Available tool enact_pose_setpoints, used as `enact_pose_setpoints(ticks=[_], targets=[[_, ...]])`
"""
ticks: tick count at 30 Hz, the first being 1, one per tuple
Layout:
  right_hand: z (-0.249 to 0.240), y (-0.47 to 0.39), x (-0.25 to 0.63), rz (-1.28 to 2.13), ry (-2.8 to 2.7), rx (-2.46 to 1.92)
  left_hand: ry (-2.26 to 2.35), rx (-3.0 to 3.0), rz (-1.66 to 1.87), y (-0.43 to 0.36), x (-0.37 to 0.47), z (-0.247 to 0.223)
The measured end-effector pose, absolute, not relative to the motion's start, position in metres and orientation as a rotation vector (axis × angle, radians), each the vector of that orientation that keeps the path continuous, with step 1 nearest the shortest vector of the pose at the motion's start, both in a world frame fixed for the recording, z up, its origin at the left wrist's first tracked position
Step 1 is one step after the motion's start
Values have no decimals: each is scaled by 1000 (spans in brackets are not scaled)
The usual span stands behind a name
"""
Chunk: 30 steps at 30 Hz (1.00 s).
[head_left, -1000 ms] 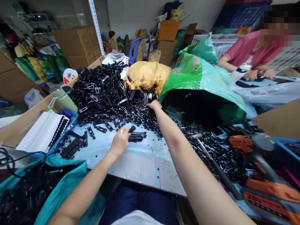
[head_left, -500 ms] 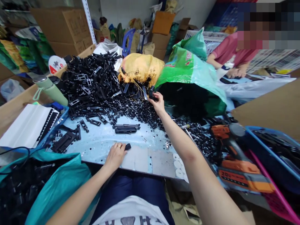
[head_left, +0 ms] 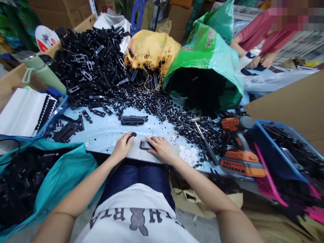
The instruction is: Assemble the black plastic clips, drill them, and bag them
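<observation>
The left hand (head_left: 123,145) had its grip closed on a small black part (head_left: 131,135), held just above the near edge of the table (head_left: 108,135). The right hand (head_left: 163,148) lay palm down to its right, fingers over the right end of a black slotted piece (head_left: 146,145); whether that grip was pinching the piece or only resting on it, I cannot tell. The two black parts were apart, so nothing had been joined between the hands, and work on this pair looked to be at an early stage.

Just beyond them lay a set of long black pieces (head_left: 133,120), side by side and untouched by either hand; whether they were finished could not be told. Much seemed left: a heap of black parts (head_left: 93,67) stood at the far left, and small black pieces with metal pins (head_left: 162,108) spread across the middle towards the right. White discs (head_left: 188,153), a hammer (head_left: 206,141) and an orange drill (head_left: 238,152) lay right of the hands, none in use. Near left, a teal bag (head_left: 73,165) held more black parts, but their state was unclear.
</observation>
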State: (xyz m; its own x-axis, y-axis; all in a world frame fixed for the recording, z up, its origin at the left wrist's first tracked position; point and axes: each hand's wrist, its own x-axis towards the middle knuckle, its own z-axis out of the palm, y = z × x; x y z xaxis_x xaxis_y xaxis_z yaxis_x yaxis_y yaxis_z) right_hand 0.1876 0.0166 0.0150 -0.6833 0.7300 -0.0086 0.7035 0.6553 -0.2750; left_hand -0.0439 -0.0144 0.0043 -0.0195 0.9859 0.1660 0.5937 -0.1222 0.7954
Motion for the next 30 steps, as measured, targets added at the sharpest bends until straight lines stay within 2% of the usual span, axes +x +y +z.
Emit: enact_pose_setpoints(ticks=[2,6,8,10,15,24,27,30], targets=[[7,15,173,628,-2509,-1225,1550,1729,1047,-18,-33,9],[5,14,150,1351,-1746,-1236,1448,1633,1138,-23,-12,17],[7,12,147,1535,-1561,-1175,1465,1631,1198,-23,-7,22],[11,11,152,1537,-1591,-1105,1471,1700,1205,-24,-8,28],[21,12,168,1283,-1913,-1016,1478,1849,1165,-26,-14,37],[18,-4,142,1041,-1791,-1014,1564,1781,1595,-22,10,40],[12,-6,135,1032,-1789,-1043,1475,1855,1519,-18,4,37],[9,5,137,1068,-1836,-1090,1582,1675,1471,-17,3,22]])
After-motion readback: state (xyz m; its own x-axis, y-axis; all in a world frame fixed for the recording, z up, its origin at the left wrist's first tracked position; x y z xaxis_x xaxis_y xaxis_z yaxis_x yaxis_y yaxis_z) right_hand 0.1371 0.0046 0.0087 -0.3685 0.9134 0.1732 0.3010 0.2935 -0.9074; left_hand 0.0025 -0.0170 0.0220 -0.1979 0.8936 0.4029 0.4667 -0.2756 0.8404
